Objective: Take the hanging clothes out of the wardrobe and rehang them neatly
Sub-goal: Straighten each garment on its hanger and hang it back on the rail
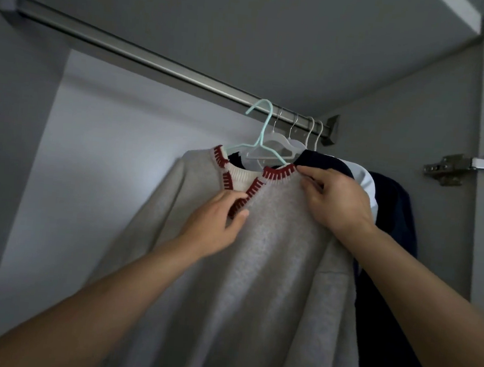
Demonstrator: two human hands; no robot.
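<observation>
- Holding a light grey sweater by its neckline, both hands are up inside the wardrobe; forearms are bare.
- Sweater has a red-and-white knit collar and sits on a mint green hanger; it takes up the centre of the view, in front of the other garments.
- Mint hanger's hook is right at the metal rail, near its right end; can't tell if it is seated on the rail or just off it.
- Left hand: thumb and fingers pinch the front V of the collar, thumb on top of the fabric.
- Right hand: fingers curled over the sweater's right shoulder just beside the collar, gripping the fabric, fingertips at the collar edge.
- Behind the sweater: clear plastic hangers with metal hooks on the rail, packed together at the right end.
- Dark navy garment directly behind the sweater, a white garment next to it, another dark navy one furthest right against the wardrobe side.
- Rail runs diagonally from upper left to a bracket on the right panel.
- Metal door hinge on the right wall, apart from the clothes.
- Grey wardrobe back panel shows to the left of the sweater.
</observation>
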